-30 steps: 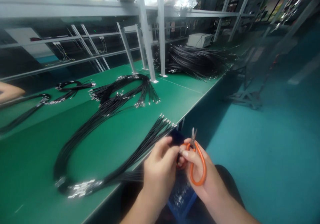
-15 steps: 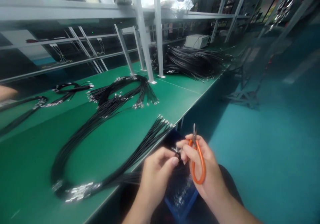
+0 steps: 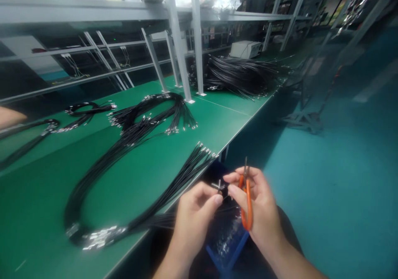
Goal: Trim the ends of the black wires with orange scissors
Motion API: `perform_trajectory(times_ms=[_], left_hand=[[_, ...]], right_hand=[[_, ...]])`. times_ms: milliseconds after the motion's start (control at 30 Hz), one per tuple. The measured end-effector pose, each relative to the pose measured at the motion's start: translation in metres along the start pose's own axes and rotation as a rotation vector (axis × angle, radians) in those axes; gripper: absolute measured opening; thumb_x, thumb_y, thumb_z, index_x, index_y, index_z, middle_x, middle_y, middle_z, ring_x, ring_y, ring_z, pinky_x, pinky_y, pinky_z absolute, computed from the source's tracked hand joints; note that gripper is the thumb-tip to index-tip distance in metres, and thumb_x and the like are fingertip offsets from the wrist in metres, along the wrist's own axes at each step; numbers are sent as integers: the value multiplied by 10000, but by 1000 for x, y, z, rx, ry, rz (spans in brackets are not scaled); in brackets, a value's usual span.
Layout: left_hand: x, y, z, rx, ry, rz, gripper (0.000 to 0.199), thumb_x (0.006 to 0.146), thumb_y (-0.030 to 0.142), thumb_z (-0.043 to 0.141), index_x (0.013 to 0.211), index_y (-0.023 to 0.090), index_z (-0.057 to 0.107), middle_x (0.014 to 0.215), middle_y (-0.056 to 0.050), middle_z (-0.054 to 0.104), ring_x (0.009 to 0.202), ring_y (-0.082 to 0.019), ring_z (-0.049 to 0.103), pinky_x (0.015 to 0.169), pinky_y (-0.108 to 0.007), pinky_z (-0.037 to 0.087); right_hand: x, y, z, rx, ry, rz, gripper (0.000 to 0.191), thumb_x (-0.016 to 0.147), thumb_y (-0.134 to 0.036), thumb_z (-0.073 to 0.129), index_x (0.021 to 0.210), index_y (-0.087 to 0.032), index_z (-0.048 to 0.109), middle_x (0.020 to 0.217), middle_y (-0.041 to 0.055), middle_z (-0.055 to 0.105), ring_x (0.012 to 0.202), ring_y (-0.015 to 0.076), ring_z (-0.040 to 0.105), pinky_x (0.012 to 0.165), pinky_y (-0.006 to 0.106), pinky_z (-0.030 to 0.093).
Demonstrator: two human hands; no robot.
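My left hand [image 3: 196,214] pinches the end of a black cable [image 3: 219,186] between thumb and forefinger, with short pale wire ends fanned out at its tip. Orange-handled scissors [image 3: 248,208] rest in my right hand [image 3: 263,206], their narrow blades pointing up and away. The right thumb and forefinger are close to the cable end; whether they touch it I cannot tell. Beside my left hand, a long bundle of black cables [image 3: 93,175] curves over the green table [image 3: 34,212]. Below both hands is a blue bin [image 3: 213,256] with small shiny pieces inside.
Posts of a grey metal shelf [image 3: 182,55] rise from the table. More looped cables [image 3: 164,98] lie behind, and a large black cable pile [image 3: 239,73] sits farther back near a white box [image 3: 245,49]. Another person's arm [image 3: 10,117] shows at the left edge.
My right hand has drawn slightly right, away from the cable end, and the scissors have turned a little in it. More of the cable's wire ends shows. My left hand keeps its pinch.
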State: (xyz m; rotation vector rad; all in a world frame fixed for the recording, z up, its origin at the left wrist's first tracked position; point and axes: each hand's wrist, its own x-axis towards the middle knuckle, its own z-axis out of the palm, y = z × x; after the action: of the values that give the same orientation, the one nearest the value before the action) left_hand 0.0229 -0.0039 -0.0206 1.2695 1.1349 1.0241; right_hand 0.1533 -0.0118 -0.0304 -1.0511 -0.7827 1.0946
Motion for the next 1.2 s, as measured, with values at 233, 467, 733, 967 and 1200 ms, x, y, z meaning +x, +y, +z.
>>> perform_trajectory(times_ms=[233,467,733,967,1200], left_hand=[[0,0,-1,9,-21,-3,188,781,277,659,671,139,594,560,46,498,507,-70,409,498,-184,337],[2,0,3,13,47,60,113,805,278,623,816,174,580,745,12,575,622,-101,513,585,-206,409],[10,-1,11,-156,44,95,129,810,239,621,718,154,590,708,5,556,668,-112,497,650,-222,409],[6,-2,4,-48,89,96,150,858,232,545,723,168,552,676,12,559,625,-105,506,606,-211,424],[1,3,-4,832,254,728,281,844,98,528,1077,228,616,1101,-84,600,896,-170,608,749,-273,508]], right_hand=[[-2,4,0,-193,-109,-177,196,794,-175,664,923,-270,551,790,-45,647,727,113,623,682,216,497],[-8,21,-2,-394,12,-340,226,799,-154,638,965,-277,547,821,-31,650,721,117,634,654,212,513],[-12,32,0,-462,49,-381,260,797,-161,635,1004,-282,533,887,-7,650,766,145,644,668,251,526],[-10,22,5,-391,52,-358,204,813,-167,615,967,-272,530,809,-20,631,686,130,637,635,254,541],[-9,23,3,-446,75,-395,200,804,-172,629,961,-264,545,826,-9,646,726,136,648,649,242,537]])
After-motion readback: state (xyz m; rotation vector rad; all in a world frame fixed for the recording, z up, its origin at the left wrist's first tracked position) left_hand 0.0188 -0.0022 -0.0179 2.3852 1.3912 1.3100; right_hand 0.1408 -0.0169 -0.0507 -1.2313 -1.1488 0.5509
